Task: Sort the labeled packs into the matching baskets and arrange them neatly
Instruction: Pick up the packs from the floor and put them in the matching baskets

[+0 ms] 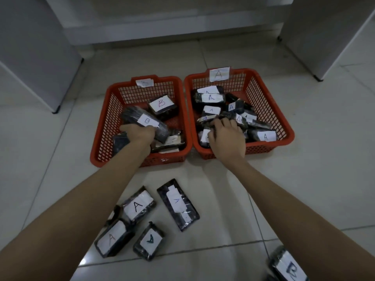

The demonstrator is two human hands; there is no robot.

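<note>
Head view, only one. Two red mesh baskets are sitting side by side on the tiled floor: the left basket [101, 126] is carrying a paper tag that reads like a faint B, the right basket [284, 126] a clear A tag.

The left hand [140, 133] is reaching into the left basket and grasping a dark wrapped B pack [146, 122], fingers curled round its near end; the pack is lying tilted above a few other B packs. The right hand [225, 136] is resting, fingers bent, on the heap of A packs [211, 98] in the right basket; whether it is pinching one or only pressing the heap down cannot be told.

Four A-labeled packs [140, 205] are lying loose on the floor near the person, between the forearms. One B-labeled pack [290, 266] is lying at the near right edge of the frame, partly cut off.

Step in hand, as judged: placing a B pack while settling the A heap. Sorting looks well along, not finished; both baskets are looking jumbled.

Next move calls for letting go of the B pack flat in its basket, then collecting the floor packs by letter and squaring up the piles.
</note>
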